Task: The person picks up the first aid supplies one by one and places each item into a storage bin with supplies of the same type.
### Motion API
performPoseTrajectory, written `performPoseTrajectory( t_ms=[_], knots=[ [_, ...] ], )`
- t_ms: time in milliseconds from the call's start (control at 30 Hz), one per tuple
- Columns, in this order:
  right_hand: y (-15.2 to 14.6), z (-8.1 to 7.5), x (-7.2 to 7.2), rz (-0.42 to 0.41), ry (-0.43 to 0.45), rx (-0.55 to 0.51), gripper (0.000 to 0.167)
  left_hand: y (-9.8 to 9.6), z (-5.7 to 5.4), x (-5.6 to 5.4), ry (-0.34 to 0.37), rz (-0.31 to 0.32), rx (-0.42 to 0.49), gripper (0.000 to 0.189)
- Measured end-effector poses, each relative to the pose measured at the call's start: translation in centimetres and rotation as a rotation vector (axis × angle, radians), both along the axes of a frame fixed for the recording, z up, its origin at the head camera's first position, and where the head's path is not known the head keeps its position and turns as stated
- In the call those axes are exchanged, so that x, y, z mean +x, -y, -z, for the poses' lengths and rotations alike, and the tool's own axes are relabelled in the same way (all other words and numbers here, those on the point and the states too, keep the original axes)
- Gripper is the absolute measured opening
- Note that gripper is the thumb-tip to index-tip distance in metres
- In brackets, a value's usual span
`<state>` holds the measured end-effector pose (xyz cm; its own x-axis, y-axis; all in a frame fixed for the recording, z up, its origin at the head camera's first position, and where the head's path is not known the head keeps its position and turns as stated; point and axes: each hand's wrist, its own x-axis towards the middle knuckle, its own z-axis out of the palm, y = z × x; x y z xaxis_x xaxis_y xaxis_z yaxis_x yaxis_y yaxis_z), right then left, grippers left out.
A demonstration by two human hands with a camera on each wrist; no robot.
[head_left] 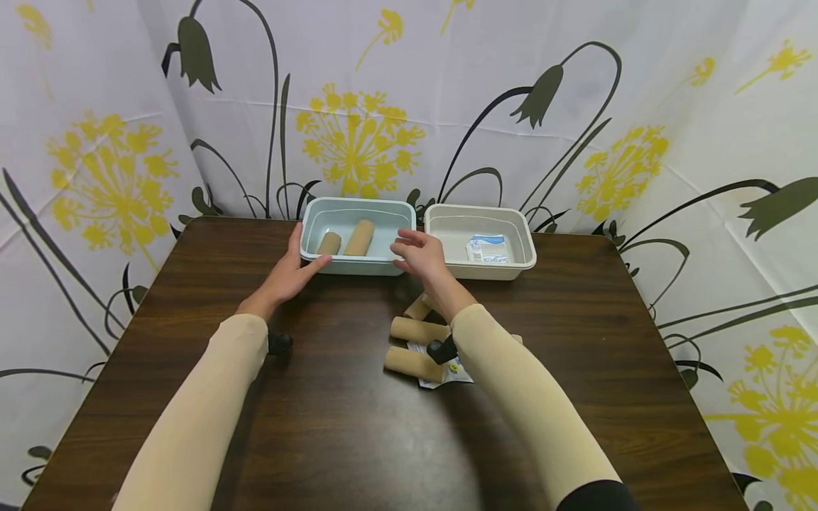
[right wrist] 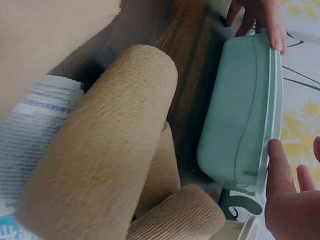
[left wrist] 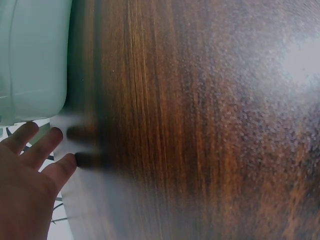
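Observation:
A light blue plastic bin [head_left: 367, 266] stands at the back of the table with two rolled tan bandages [head_left: 360, 238] inside. At its left end, my left hand [head_left: 287, 273] rests with the thumb along the front rim and the other fingers extended beside the end wall. My right hand [head_left: 422, 254] is at the opposite end, its thumb touching the rim in the right wrist view and its fingers loosely bent above. More tan bandage rolls [head_left: 415, 363] lie under my right forearm, partly hidden by it, beside a printed packet [head_left: 456, 372].
Right of the blue bin stands a cream bin [head_left: 486, 272] holding a white and blue packet [head_left: 488, 248] printed "Surgical". A flower-patterned curtain [head_left: 358, 85] hangs behind the dark wood table [head_left: 332, 426].

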<state>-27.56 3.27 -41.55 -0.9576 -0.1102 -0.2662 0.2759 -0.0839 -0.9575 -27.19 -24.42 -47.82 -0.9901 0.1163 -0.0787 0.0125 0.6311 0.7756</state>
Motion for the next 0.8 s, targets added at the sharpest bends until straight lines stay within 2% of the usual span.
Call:
performPoseTrajectory(
  t_ms=[200,367,500,600,700,800],
  knots=[
    [-1.3,-0.6,1.3,-0.021,-0.025,-0.028,0.039,-0.1,-0.2,0.1,0.009,0.005,0.004,0.097],
    [-3.3,-1.8,2.9,-0.108,-0.068,-0.030,0.040,-0.1,-0.4,0.1,0.005,0.013,0.015,0.099],
    [-5.9,-3.1,4.8,-0.178,-0.144,0.050,0.043,-0.2,-0.4,0.0,0.014,0.012,0.026,0.100],
    [-8.5,-3.9,6.6,-0.195,-0.223,0.151,0.044,-0.1,-0.3,-0.1,0.016,0.007,0.030,0.100],
    [-11.4,-4.1,8.9,-0.163,-0.306,0.280,0.044,0.0,0.0,-0.2,0.008,0.010,0.024,0.101],
    [-14.1,-3.2,11.4,-0.068,-0.341,0.419,0.044,0.1,0.3,-0.4,0.002,0.009,0.021,0.101]
  ],
)
